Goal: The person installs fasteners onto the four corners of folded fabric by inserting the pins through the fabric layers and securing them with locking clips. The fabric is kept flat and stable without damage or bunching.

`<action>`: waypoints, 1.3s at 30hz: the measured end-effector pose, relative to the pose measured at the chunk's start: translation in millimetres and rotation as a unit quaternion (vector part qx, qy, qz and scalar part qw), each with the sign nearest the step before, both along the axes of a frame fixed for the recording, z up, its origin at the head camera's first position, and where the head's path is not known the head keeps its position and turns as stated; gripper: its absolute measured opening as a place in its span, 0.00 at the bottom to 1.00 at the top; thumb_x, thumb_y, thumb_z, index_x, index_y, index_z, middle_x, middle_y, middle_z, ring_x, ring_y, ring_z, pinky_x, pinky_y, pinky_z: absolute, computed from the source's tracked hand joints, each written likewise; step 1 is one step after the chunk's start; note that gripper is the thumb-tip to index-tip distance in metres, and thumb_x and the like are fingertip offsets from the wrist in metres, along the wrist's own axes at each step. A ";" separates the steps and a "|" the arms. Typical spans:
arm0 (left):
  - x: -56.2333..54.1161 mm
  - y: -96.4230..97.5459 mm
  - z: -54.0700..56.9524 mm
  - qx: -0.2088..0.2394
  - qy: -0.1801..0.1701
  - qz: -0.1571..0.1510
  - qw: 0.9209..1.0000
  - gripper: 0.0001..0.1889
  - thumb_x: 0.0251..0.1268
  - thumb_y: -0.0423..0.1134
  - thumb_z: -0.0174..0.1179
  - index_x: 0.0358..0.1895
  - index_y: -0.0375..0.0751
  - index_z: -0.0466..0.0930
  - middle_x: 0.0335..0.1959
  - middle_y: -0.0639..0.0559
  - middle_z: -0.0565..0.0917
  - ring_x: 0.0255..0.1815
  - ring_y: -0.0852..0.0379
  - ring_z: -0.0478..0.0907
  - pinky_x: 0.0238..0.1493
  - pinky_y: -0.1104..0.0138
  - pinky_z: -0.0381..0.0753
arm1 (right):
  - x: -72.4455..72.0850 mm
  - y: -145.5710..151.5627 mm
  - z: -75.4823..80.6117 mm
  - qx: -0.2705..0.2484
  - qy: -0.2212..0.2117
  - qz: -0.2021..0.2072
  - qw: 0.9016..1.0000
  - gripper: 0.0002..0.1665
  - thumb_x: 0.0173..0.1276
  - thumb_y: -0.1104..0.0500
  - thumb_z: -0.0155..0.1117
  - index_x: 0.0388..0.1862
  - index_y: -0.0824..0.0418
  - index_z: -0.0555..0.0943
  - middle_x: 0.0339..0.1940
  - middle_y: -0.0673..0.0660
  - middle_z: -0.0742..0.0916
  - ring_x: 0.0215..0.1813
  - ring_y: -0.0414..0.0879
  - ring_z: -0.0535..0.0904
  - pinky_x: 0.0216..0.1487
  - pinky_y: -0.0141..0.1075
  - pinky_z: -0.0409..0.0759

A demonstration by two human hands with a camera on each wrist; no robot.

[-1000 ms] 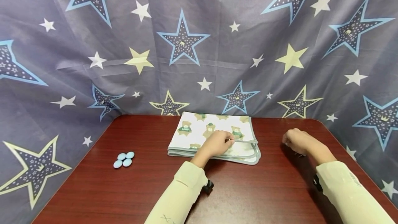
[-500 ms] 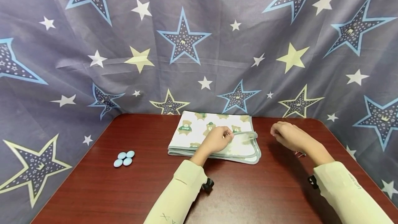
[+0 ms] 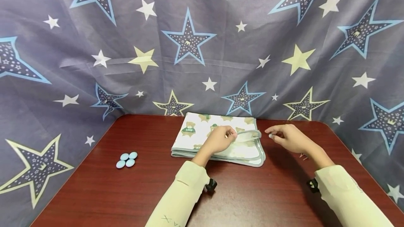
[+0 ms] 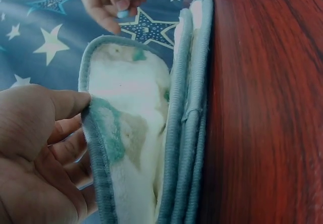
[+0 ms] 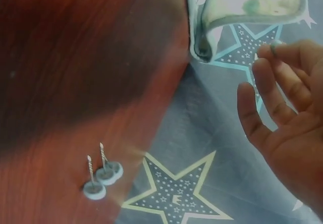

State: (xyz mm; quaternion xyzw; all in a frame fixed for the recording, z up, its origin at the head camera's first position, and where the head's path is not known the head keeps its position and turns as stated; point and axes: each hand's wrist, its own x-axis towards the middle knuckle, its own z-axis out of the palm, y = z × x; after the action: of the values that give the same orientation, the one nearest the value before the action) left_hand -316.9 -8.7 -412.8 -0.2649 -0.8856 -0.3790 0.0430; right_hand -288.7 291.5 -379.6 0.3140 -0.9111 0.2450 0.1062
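Observation:
A folded white blanket (image 3: 202,134) with bear prints and a grey-green edging lies at the table's back middle. My left hand (image 3: 220,140) pinches its top layer at the edging, thumb on one side. The lifted corner (image 4: 126,82) stands away from the folds beneath. Just right of that corner, my right hand (image 3: 290,137) is raised over the table. Its thumb and forefinger pinch a small pale-blue round-headed pin (image 4: 122,13); mostly its blue end shows. The other right fingers are loosely bent (image 5: 270,90).
Several pale-blue round caps (image 3: 127,159) sit grouped at the left of the table. Under my right wrist, more pins (image 5: 94,189) with spiral shafts pointing up stand on the red-brown table (image 3: 249,192). A star-patterned curtain (image 3: 202,45) hangs behind the table.
My right hand has risen from beside the pins and moved left toward the blanket, uncovering the pins. My left hand has lifted the blanket's right front corner slightly.

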 end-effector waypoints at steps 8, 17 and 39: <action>-1.4 -2.2 -2.2 0.012 -0.002 -0.003 1.000 0.07 0.74 0.43 0.60 0.40 0.47 0.86 0.32 0.58 0.83 0.34 0.62 0.78 0.38 0.67 0.76 | 2.4 -3.4 -3.1 -0.020 -0.011 -0.019 1.000 0.10 0.67 0.68 0.69 0.45 0.59 0.88 0.37 0.46 0.90 0.39 0.35 0.83 0.42 0.43 0.83; -1.9 -3.7 1.3 0.004 0.004 -0.002 1.000 0.07 0.75 0.42 0.60 0.40 0.46 0.86 0.32 0.57 0.84 0.35 0.61 0.78 0.39 0.67 0.76 | 8.0 -11.5 0.7 -0.055 -0.031 0.018 0.998 0.12 0.65 0.65 0.73 0.44 0.49 0.90 0.61 0.62 0.82 0.64 0.59 0.77 0.56 0.38 0.78; 1.7 -5.3 2.7 -0.006 0.001 -0.011 1.000 0.07 0.74 0.42 0.61 0.39 0.47 0.86 0.29 0.59 0.82 0.29 0.63 0.75 0.35 0.69 0.73 | -11.2 -39.1 -16.5 -0.097 -0.103 0.027 0.990 0.08 0.70 0.66 0.68 0.47 0.62 0.88 0.49 0.55 0.89 0.54 0.49 0.82 0.53 0.38 0.81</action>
State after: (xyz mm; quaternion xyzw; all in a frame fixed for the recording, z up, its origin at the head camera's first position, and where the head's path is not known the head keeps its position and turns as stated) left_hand -315.2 -13.9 -410.1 -0.2749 -0.8851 -0.3736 0.0379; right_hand -299.9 252.4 -396.1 0.2998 -0.8805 0.3655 0.0352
